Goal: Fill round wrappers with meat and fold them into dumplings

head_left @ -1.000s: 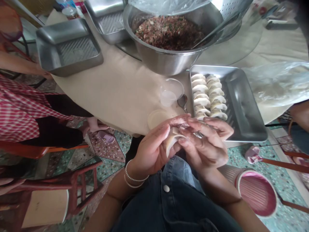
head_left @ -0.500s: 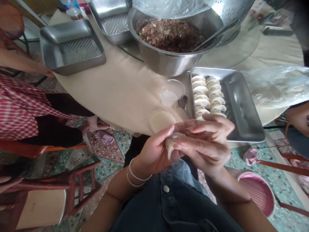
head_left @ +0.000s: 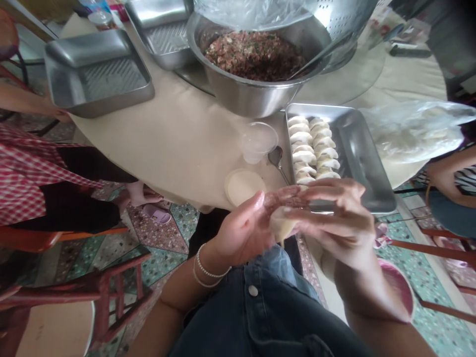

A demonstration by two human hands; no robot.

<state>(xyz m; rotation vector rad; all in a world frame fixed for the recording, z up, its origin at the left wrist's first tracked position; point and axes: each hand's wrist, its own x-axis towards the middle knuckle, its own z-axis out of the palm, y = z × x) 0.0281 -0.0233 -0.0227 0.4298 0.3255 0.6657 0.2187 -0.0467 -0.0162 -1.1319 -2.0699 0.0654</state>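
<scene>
A pale folded dumpling [head_left: 281, 224] hangs from the fingertips of my right hand [head_left: 334, 225], pinched at its upper edge and slightly blurred. My left hand [head_left: 238, 230] is open beside it, palm turned up and thumb apart from the dough. Its fingers stretch out behind the dumpling, and I cannot tell whether they touch it. Beyond my left thumb, round dough wrappers [head_left: 243, 186] lie at the table edge. Past them are a clear plastic cup [head_left: 256, 144] and a metal spoon [head_left: 275, 156]. Two rows of finished dumplings [head_left: 303, 141] fill the left side of a metal tray [head_left: 359, 139].
A big steel bowl [head_left: 253, 94] of minced filling [head_left: 253, 54] stands behind, with a plastic bag over its rim. Two metal trays are at the left, one [head_left: 100, 74] by another person's arm [head_left: 29, 101]. A plastic bag [head_left: 416, 131] lies right; another person sits there.
My right hand has moved right with the dumpling, drawing it away from my left thumb. The left thumb and palm have opened. The whole view has shifted slightly.
</scene>
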